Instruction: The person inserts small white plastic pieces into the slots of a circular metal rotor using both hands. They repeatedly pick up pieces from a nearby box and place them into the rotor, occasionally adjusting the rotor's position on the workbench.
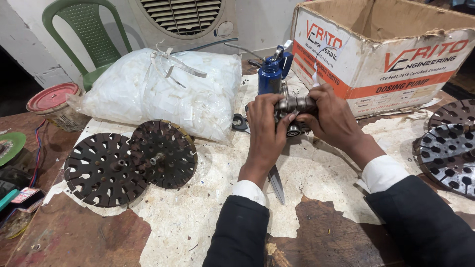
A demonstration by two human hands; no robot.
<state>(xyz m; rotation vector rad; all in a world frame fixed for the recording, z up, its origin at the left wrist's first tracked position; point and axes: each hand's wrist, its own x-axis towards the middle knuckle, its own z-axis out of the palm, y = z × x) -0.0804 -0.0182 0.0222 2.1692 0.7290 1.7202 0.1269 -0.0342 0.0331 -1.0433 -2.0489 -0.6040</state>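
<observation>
Both my hands grip a small metal motor part held above the table's middle. My left hand wraps it from the left, my right hand from the right, fingers curled over its top. A round bearing-like end shows below my fingers. Just behind the part stands a blue oil can. Under my left wrist lies a long metal blade on the paper-covered table.
Two dark slotted rotor discs lie at the left, more discs at the right edge. A white bag of plastic strips, an open cardboard box, a green chair, a red-lidded tin and scissors handles surround the table.
</observation>
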